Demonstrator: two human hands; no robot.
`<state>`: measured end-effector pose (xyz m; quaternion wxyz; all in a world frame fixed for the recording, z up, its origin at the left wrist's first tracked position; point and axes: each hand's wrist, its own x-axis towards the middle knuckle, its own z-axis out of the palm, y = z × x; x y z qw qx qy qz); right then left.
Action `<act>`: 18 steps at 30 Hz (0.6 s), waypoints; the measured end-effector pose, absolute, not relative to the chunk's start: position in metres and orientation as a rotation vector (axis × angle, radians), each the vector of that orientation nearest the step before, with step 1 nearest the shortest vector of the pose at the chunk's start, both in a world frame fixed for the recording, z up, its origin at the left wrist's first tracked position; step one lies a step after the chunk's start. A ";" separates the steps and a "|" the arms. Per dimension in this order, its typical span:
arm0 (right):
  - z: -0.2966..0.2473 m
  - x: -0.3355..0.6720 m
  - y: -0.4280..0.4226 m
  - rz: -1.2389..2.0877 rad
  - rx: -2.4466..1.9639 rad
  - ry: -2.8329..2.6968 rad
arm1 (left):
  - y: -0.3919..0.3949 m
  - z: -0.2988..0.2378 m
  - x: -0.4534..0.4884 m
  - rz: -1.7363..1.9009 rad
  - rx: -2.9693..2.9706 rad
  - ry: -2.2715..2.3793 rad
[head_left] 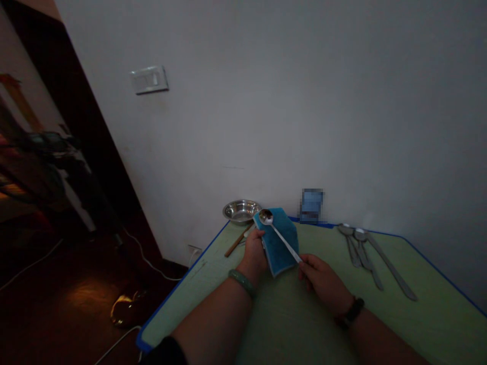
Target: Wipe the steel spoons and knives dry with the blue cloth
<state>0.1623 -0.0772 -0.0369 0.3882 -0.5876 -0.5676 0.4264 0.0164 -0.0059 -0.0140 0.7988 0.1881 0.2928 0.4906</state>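
Observation:
A long-handled metal spoon (283, 240) lies slantwise over a blue cloth (284, 228), its bowl at the upper left. The end of its handle is pinched in the fingers of my right hand (323, 280). My left hand (255, 254) grips the left side of the cloth, just below the spoon's bowl. Most of the left fingers are hidden beneath the cloth. Behind my left hand, a brown wooden stick-like utensil (236, 244) rests on the table beside a shiny steel bowl (242, 209).
Several metal spoons and long-handled utensils (361, 256) lie at the right of the pale green, blue-edged table (429, 309). A blurred blue upright object (311, 207) stands against the white wall (266, 101). Cables (142, 256) run along the floor at left.

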 end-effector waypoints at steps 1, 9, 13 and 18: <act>-0.036 0.162 -0.077 1.090 -1.494 -1.441 | -0.006 -0.014 0.016 1.050 0.403 0.622; -0.037 0.164 -0.077 1.066 -1.486 -1.438 | -0.008 -0.011 0.017 1.096 0.390 0.614; -0.035 0.163 -0.077 1.081 -1.487 -1.424 | -0.007 -0.011 0.017 1.147 0.362 0.658; -0.035 0.163 -0.076 1.114 -1.494 -1.396 | -0.009 -0.007 0.018 1.181 0.255 0.636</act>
